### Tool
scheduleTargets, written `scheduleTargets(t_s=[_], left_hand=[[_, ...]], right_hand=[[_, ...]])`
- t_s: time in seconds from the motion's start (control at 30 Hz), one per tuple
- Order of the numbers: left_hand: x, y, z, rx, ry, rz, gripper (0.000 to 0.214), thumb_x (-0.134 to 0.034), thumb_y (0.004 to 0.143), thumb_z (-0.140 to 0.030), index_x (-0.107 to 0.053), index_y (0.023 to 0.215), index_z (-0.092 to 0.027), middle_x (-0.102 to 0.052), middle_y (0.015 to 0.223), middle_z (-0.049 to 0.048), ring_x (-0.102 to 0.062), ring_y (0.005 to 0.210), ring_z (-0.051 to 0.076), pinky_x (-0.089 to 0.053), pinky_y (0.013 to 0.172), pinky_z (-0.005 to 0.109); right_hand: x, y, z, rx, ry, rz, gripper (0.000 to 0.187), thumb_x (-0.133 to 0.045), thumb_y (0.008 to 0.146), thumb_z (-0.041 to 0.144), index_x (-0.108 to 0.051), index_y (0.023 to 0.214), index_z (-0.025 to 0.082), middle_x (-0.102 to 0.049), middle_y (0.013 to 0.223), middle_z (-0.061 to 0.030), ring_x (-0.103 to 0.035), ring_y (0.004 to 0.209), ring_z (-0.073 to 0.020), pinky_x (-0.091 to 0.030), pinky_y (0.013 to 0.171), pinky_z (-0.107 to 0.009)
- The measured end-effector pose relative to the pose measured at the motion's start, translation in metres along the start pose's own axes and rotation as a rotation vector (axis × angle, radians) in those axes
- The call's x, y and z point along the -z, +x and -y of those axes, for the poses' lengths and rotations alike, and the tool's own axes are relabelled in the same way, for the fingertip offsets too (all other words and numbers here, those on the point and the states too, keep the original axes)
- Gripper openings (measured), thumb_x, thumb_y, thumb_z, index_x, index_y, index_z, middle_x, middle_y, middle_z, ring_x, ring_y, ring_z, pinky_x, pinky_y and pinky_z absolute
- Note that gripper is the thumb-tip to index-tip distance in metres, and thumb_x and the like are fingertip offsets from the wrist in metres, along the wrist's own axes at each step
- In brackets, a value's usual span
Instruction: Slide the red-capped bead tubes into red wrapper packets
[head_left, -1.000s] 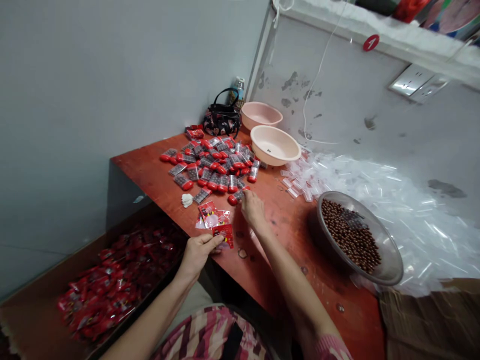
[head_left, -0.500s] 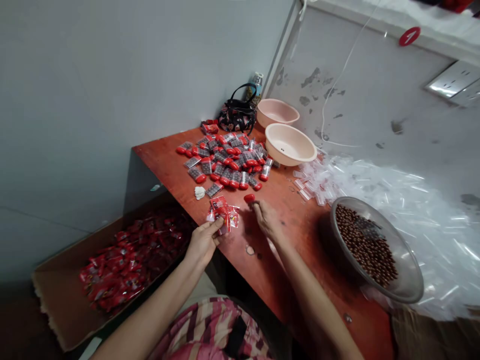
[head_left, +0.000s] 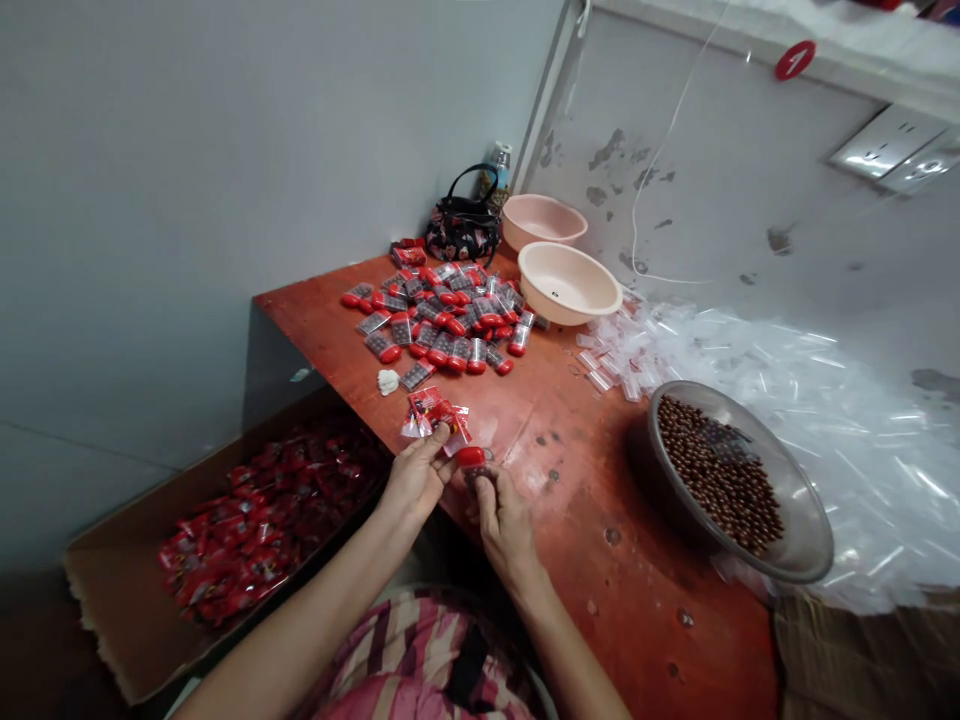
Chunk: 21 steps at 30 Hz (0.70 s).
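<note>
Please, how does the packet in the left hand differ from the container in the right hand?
The packet is thin and flat; the container is thicker. The packet carries a printed pattern; the container has a plain red cap. The left hand pinches the packet; the right hand grips the container. Both show red.

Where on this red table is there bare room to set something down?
Between the right hand and the bowl of brown balls, the table is mostly bare. A smaller patch lies left of the red-capped packs. Crowded: among those packs, and the clear plastic heap.
</note>
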<state>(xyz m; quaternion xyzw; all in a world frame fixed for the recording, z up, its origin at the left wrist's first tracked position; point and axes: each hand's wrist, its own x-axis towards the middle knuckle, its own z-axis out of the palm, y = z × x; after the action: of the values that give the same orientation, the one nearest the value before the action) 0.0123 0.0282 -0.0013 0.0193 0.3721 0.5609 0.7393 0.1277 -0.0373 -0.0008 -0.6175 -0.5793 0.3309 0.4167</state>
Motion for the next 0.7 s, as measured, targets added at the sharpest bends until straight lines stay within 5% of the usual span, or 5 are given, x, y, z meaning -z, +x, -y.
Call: scheduleTargets(t_s=[0.23,0.4,0.7], left_hand=[[-0.006,-0.008,0.007,-0.032,0.101,0.067,0.014,-0.067,0.066,-0.017,-0.061,0.077,-0.01,-0.065,0.07,0.0052,-0.061,0.061,0.013,-0.051,0.057,0.024],[-0.008,-0.013,0.006,-0.051,0.241,0.181,0.016,-0.069,0.064,-0.022,-0.06,0.067,-0.009,-0.062,0.059,0.0024,-0.057,0.053,0.011,-0.048,0.054,0.022],[0.002,-0.009,0.009,-0.023,0.382,0.29,0.013,-0.067,0.064,-0.022,-0.063,0.068,-0.01,-0.064,0.062,0.0035,-0.058,0.055,0.012,-0.046,0.054,0.023]], right_hand=[[0.0,-0.001,-0.001,0.026,-0.038,-0.028,0.023,-0.036,0.087,0.029,-0.051,0.1,0.018,-0.06,0.066,-0.0014,-0.056,0.05,-0.0124,-0.045,0.049,-0.022],[0.0,0.001,-0.002,-0.072,0.202,0.089,0.024,-0.036,0.087,0.034,-0.049,0.099,0.019,-0.057,0.056,0.0021,-0.055,0.044,-0.0117,-0.045,0.043,-0.021],[-0.003,0.0,-0.009,0.05,0.045,-0.065,0.021,-0.043,0.084,0.031,-0.054,0.098,0.019,-0.061,0.072,-0.0032,-0.057,0.054,-0.0126,-0.047,0.055,-0.024]])
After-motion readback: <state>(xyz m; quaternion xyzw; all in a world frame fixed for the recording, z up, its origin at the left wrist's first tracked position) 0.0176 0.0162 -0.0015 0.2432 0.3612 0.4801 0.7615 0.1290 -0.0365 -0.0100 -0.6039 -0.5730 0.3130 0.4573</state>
